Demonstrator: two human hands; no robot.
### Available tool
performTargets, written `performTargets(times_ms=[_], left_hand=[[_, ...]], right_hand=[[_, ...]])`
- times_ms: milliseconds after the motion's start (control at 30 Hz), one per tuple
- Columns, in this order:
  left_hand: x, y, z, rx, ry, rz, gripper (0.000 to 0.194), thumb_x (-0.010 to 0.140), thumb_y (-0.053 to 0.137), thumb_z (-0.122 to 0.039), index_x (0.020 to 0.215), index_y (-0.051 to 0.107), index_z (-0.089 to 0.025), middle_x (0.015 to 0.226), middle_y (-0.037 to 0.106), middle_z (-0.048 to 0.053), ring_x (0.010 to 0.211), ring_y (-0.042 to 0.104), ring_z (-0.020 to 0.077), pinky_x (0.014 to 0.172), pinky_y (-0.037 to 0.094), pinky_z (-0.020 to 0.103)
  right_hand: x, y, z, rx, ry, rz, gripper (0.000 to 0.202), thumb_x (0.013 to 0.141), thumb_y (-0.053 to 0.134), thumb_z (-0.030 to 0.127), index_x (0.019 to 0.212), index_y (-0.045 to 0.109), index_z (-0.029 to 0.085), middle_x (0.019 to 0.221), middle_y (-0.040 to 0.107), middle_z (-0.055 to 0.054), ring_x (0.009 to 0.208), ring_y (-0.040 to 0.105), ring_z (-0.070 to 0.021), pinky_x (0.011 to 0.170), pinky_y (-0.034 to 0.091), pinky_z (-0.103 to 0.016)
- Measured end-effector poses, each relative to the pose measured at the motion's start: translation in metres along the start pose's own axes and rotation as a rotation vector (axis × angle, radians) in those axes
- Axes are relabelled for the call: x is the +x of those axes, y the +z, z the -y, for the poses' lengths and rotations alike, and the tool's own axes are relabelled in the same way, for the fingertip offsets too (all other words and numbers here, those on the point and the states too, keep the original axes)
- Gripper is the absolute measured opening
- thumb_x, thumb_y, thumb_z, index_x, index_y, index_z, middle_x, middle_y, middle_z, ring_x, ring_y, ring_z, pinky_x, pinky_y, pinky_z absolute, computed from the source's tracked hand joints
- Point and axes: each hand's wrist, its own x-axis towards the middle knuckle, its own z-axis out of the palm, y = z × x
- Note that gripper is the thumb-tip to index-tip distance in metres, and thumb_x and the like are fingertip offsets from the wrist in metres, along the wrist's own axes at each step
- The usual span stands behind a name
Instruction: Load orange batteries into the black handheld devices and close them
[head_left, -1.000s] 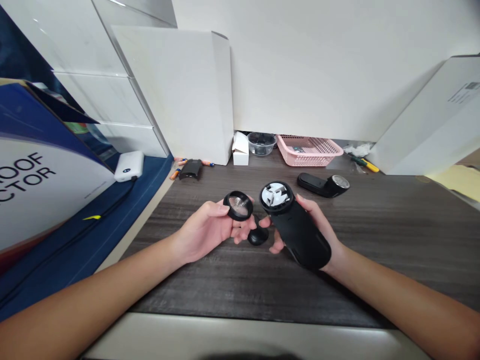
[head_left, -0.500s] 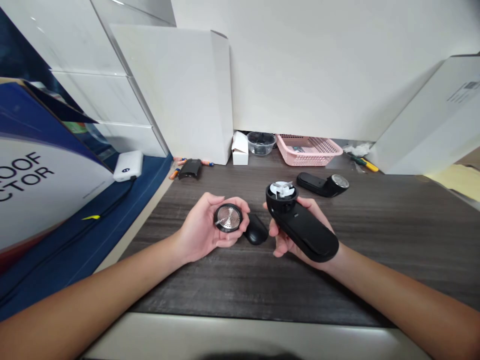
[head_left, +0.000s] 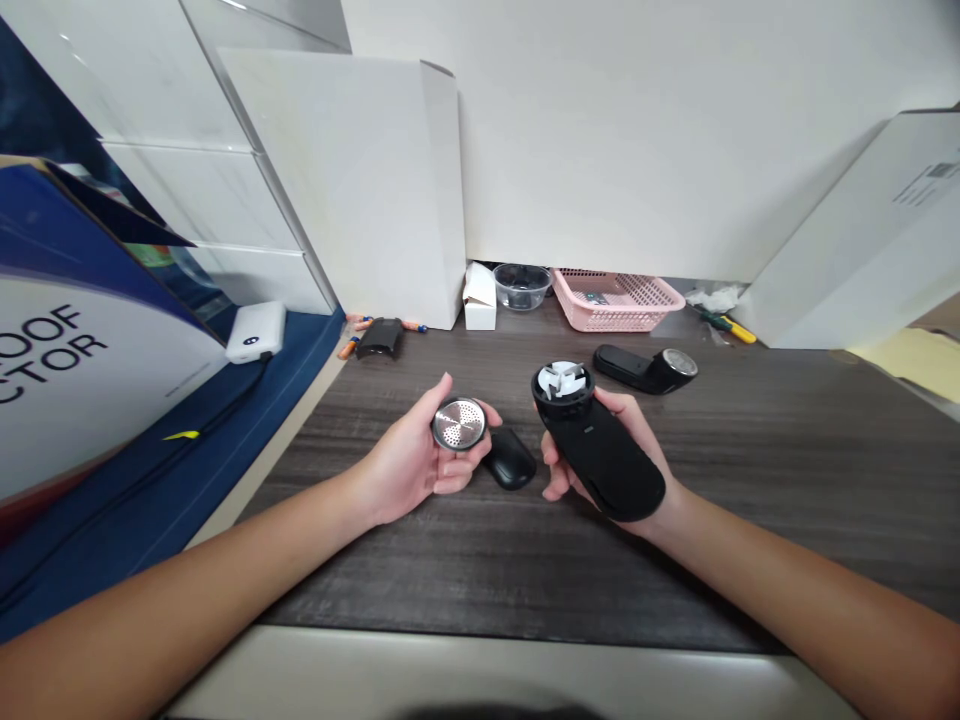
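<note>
My left hand [head_left: 420,450] holds a round perforated metal shaver guard [head_left: 459,424] with a black rim, its face turned up. In my right hand [head_left: 630,425] lies a black fabric shaver [head_left: 611,460], its round head pointing away from me. White blades [head_left: 562,380] show in that uncovered head. The guard and the shaver are apart, both above the dark table. Between my hands a smooth black rounded piece [head_left: 511,462] rests on the tabletop, near my left fingertips. Behind my right hand a second black fabric shaver [head_left: 646,369] lies with its metal guard on.
Along the back stand a small white box [head_left: 480,297], a clear round tub [head_left: 522,288] and a pink basket [head_left: 619,305]. A yellow-and-green tool [head_left: 731,325] lies at back right. A dark curved part [head_left: 380,338] and orange sticks [head_left: 349,347] are at back left.
The guard has tilted in my left hand, and my left thumb has lifted off its rim. The shaver has turned slightly in my right hand, and its blades sit at a different angle.
</note>
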Motion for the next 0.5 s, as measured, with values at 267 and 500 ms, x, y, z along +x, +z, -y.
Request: performTargets(times_ms=[267, 500], left_hand=[[0.0012, -0.0094, 0.001, 0.013, 0.164, 0.078, 0.042, 0.095, 0.046, -0.049, 0.098, 0.068, -0.013, 0.06, 0.052, 0.004, 0.047, 0.023, 0.009, 0.046, 0.018, 0.021], [-0.002, 0.0, 0.0011, -0.02, 0.155, 0.055, 0.045, 0.103, 0.052, -0.056, 0.11, 0.068, -0.014, 0.071, 0.049, 0.001, 0.053, 0.032, 0.0105, 0.048, 0.025, 0.021]], right_hand=[[-0.0016, 0.0012, -0.0017, -0.071, -0.027, -0.116, 0.056, 0.099, 0.053, 0.062, 0.082, 0.077, 0.014, 0.079, 0.078, -0.009, 0.061, 0.076, -0.0233, 0.066, 0.064, -0.035], [-0.0037, 0.0051, -0.0044, -0.202, -0.078, -0.239, 0.055, 0.092, 0.064, 0.072, 0.086, 0.071, 0.017, 0.075, 0.076, -0.008, 0.057, 0.071, -0.0208, 0.053, 0.058, -0.03]])
